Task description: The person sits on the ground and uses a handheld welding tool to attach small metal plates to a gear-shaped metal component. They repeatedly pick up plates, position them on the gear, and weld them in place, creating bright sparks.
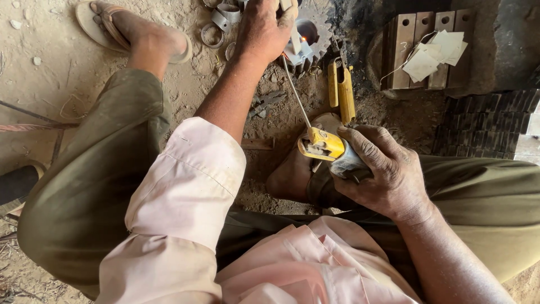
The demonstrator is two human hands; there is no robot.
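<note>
My right hand (pixel 382 171) grips a yellow electrode holder (pixel 322 145) with a thin welding rod (pixel 295 93) running up to a grey toothed gear (pixel 312 36) on the ground, where a small orange glow shows. My left hand (pixel 261 28) reaches forward at the top and rests on the gear, fingers closed around a pale metal piece beside the glow. I squat with my knees wide, in olive trousers and a pale pink shirt.
Metal rings (pixel 216 25) lie on the sandy ground by my sandalled foot (pixel 132 31). A yellow clamp (pixel 341 90) sits right of the rod. Slotted rusty blocks with paper tags (pixel 433 50) stand at the upper right, above dark ridged metal parts (pixel 484 126).
</note>
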